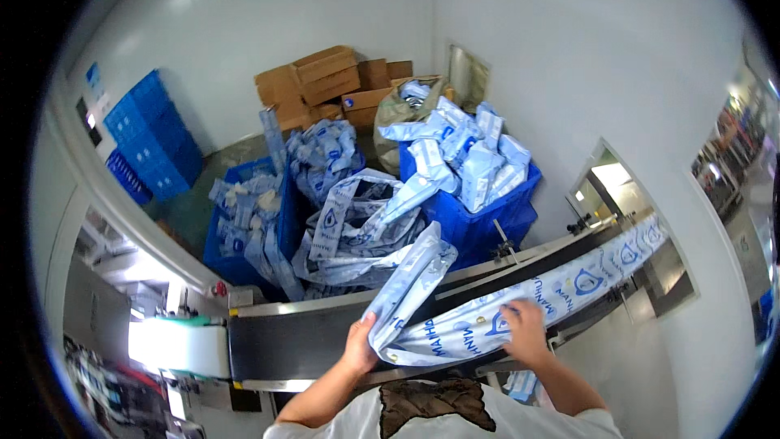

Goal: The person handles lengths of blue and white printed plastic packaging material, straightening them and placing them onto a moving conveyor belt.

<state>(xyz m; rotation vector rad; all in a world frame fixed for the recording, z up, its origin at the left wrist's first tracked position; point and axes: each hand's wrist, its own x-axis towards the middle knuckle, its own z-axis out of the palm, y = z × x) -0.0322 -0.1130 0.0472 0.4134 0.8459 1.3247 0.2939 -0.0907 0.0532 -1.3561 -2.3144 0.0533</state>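
A long strip of white and blue printed plastic film lies along a dark conveyor belt. My left hand grips the strip's bunched, folded end, lifted off the belt. My right hand presses flat on the strip further right, fingers spread. The strip runs on up and right through a wall opening.
Behind the conveyor stand blue crates overflowing with more printed film and packets. Cardboard boxes are stacked at the back wall, and blue crates are piled at the left. A machine with white film sits at the conveyor's left end.
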